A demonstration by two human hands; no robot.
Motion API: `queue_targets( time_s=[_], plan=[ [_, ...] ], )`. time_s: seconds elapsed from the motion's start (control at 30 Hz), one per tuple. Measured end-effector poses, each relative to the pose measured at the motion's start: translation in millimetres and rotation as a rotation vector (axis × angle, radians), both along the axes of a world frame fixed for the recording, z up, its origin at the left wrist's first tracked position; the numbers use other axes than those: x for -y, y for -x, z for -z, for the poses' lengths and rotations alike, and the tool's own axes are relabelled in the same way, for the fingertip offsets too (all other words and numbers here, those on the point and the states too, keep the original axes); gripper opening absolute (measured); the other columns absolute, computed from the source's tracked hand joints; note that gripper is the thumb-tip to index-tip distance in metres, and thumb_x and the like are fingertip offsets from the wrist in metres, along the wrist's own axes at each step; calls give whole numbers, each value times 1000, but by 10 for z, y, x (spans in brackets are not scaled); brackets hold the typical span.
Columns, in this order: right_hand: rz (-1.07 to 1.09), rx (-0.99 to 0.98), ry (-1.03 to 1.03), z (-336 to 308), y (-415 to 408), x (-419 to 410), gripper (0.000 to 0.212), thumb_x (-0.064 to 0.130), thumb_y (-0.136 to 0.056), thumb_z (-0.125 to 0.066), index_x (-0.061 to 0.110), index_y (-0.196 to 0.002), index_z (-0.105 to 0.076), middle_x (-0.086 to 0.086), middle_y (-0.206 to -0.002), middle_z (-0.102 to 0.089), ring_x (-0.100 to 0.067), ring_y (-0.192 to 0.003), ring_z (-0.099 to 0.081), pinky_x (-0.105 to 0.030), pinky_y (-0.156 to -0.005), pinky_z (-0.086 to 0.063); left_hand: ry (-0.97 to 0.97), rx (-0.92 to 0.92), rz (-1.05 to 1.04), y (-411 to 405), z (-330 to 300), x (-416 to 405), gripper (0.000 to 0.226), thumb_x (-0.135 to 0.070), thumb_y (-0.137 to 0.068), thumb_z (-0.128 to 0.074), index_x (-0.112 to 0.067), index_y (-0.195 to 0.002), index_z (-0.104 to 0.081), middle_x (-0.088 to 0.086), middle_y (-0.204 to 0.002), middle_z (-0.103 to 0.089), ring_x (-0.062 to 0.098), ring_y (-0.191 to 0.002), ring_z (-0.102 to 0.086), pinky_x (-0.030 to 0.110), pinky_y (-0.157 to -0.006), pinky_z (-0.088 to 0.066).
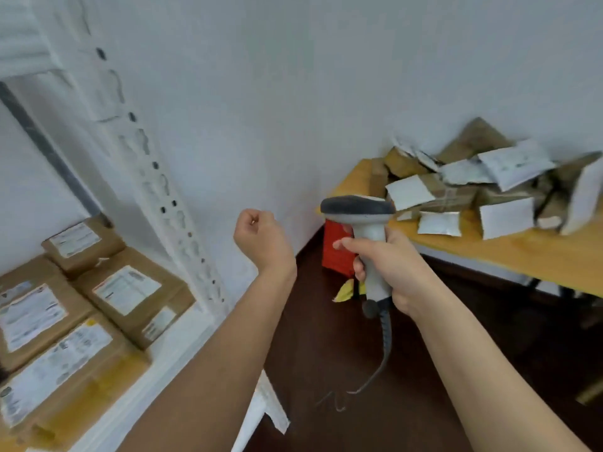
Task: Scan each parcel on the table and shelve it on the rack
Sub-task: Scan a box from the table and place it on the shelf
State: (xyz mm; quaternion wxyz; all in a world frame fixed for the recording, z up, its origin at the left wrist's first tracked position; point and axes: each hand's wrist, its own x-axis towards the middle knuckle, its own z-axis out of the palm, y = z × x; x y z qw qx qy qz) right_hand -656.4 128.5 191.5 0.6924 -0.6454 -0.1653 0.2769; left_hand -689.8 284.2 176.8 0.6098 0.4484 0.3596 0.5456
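Observation:
My right hand (388, 265) grips the handle of a grey barcode scanner (362, 213), held upright, with its cable hanging down toward the floor. My left hand (261, 238) is raised in front of the wall, its fingers curled into a loose fist with nothing in it. A heap of brown and white parcels (473, 187) lies on the wooden table (522, 252) at the right, beyond the scanner. Several brown boxes with white labels (107, 288) sit on the white rack shelf (169, 350) at the lower left.
The rack's white perforated upright (169, 203) rises between the shelf and my left arm. A red object (336, 252) stands on the dark floor under the table's left end, with a yellow scrap (346, 290) below it. The white wall fills the background.

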Motion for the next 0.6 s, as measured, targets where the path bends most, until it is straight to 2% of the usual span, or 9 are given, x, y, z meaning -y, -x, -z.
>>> queue_targets(
  time_s=[0.07, 0.2, 0.3, 0.37, 0.43, 0.6],
  plan=[
    [98, -21, 9, 35, -437, 373, 17, 8, -91, -65, 10, -108, -62, -22, -107, -70, -10, -49, -48, -24, -48, -43, 43, -20, 71, -542, 65, 282, 18, 5, -75, -39, -11, -65, -39, 9, -67, -37, 22, -61, -30, 33, -54, -26],
    [310, -63, 20, 80, -1187, 1053, 17, 10, -93, -65, 12, -109, -58, -17, -107, -72, -10, -48, -48, -23, -48, -44, 128, -106, 238, -1443, 252, 885, 20, 7, -78, -38, -11, -69, -39, 8, -62, -36, 12, -49, -30, 21, -43, -25],
    [458, -102, 41, 209, -1662, 1422, 25, 11, -90, -67, 10, -112, -56, -21, -110, -69, -9, -48, -51, -22, -46, -45, 185, -171, 367, -2045, 424, 1184, 17, 3, -78, -41, -10, -68, -39, 9, -66, -40, 16, -55, -32, 26, -46, -27],
    [540, -141, 70, 339, -1946, 1577, 33, 14, -88, -70, 9, -117, -54, -21, -94, -70, -9, -49, -53, -24, -48, -45, 214, -223, 419, -2424, 545, 1306, 19, 2, -79, -42, -10, -65, -37, 8, -63, -41, 17, -55, -32, 29, -50, -27],
    [612, -190, 78, 466, -2239, 1679, 35, 14, -88, -70, 10, -118, -53, -11, -75, -61, -9, -49, -54, -25, -48, -46, 242, -269, 470, -2816, 661, 1384, 19, 1, -80, -42, -10, -65, -39, 4, -59, -41, 17, -53, -32, 30, -51, -27],
    [745, -250, 99, 656, -3149, 1860, 30, 15, -89, -70, 14, -114, -54, -6, -73, -57, -12, -53, -54, -28, -52, -46, 326, -364, 581, -4021, 923, 1520, 16, -2, -85, -40, -9, -73, -46, 8, -70, -51, 20, -62, -40, 31, -54, -32]
  ],
)
